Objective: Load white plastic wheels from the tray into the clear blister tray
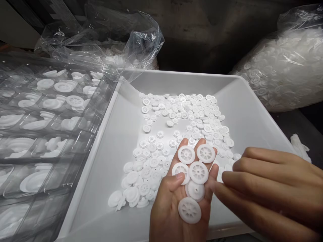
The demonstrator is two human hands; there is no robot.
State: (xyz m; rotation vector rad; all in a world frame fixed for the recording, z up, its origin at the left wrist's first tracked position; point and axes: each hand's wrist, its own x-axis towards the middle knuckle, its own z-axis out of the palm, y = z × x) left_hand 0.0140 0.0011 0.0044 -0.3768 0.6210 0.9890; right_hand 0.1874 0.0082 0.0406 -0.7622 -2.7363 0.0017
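Palm up, my left hand (176,208) cradles several white plastic gears over the tray (106,148). Spoked faces show on most of them, including one gear (198,172) in the middle and another (189,210) near the wrist. A toothed gear (196,191) lies between these two. My left thumb presses on a gear (181,172) at the side. From the right, my right hand (267,188) reaches in with bent, partly spread fingers. Its foremost fingertip is at the edge of my left hand, and nothing shows in it. Loose gears (153,163) cover much of the tray floor.
Clear plastic compartment trays (58,131) with white parts stand at the left. Behind them is an open clear bag (121,50) of white parts. A full bag of white gears (290,70) rests beyond the tray's right rim.
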